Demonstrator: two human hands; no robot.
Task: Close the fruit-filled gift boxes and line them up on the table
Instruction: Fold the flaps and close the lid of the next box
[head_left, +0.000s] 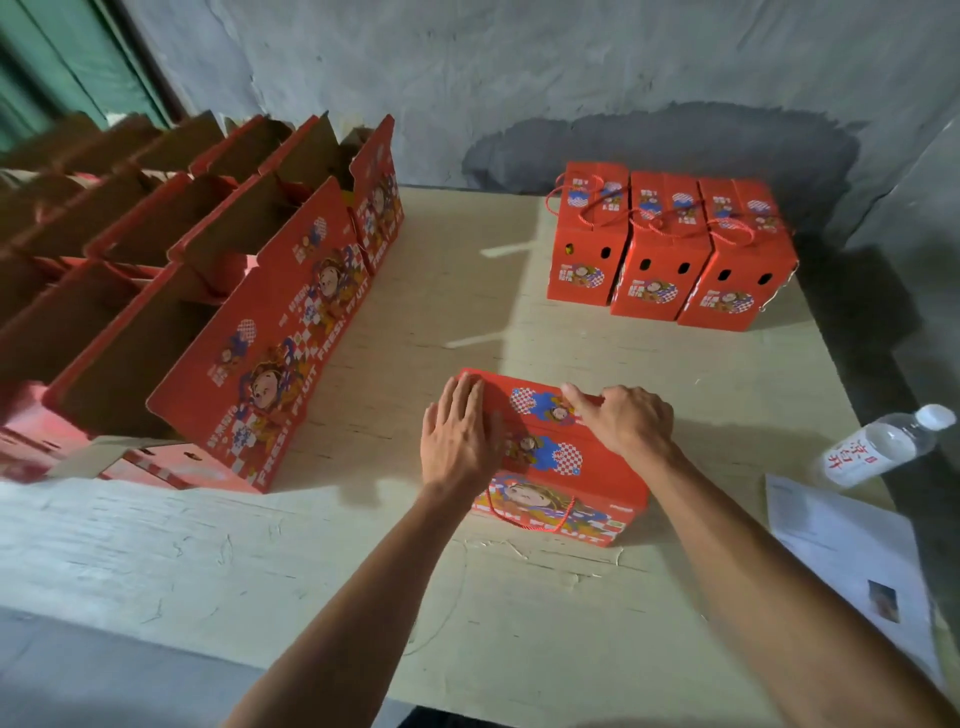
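Both bare forearms reaching forward and up from the bottom edge of the view, converging slightly toward the middle. Left hand (460, 439) laid palm-down, fingers straight and close together, pointing away from the body, thumb tucked along the inner side; wrist nearly in line with the forearm. Right hand (626, 418) a little farther forward and to the right, back of the hand turned up, knuckles raised, thumb stretched out to the left and pressed flat, remaining fingers curled under and mostly hidden. Right wrist bent slightly inward. Hands apart, not touching each other. No sleeves showing on either arm.
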